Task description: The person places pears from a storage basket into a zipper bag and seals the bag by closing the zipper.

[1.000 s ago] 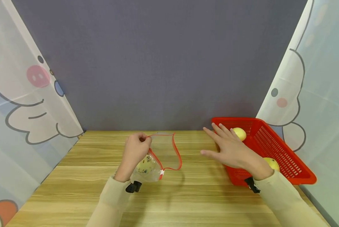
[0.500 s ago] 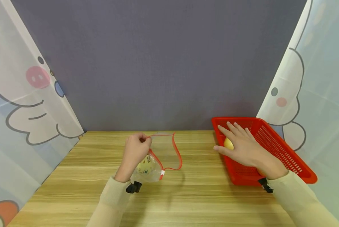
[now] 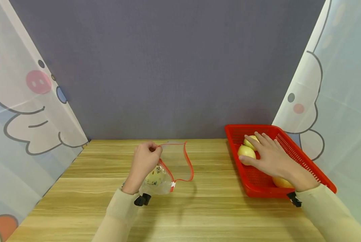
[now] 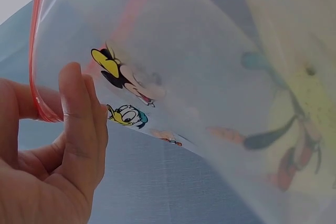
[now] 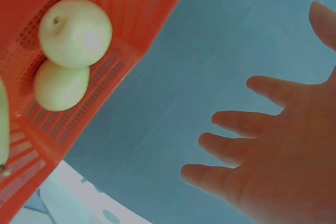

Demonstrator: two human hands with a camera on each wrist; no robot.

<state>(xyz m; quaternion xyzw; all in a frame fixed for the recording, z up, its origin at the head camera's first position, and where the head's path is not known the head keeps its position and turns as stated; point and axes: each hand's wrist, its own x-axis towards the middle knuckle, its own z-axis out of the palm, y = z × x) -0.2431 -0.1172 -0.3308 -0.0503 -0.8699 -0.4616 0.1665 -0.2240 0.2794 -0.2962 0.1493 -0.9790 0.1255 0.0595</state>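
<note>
The left hand [image 3: 145, 162] pinches the red-edged mouth of a clear zip bag [image 3: 175, 163]; the bag's mouth gapes toward the right. Inside its lower part lies a pale yellow fruit [image 3: 155, 176]. Cartoon figures are printed on the bag [image 4: 126, 116] in the left wrist view, where the left hand [image 4: 58, 145] curls its fingers at the red edge. Fingers spread, the right hand [image 3: 272, 159] hovers over the red basket [image 3: 304, 161] and holds nothing. Beneath and beside it are yellow fruits [image 3: 246, 154]. The right wrist view shows two fruits [image 5: 76, 32] touching, apart from the right hand [image 5: 278, 135].
A wooden table [image 3: 198, 211] carries the bag and the basket, which stands at the right. Behind it is a dark grey panel [image 3: 168, 67]. Curtains with cartoon animals hang at the left [image 3: 20, 111] and right [image 3: 344, 84].
The right hand has moved right, farther over the basket, with its fingers still spread, and more of the fruits shows. The left hand and the bag have stayed in place.
</note>
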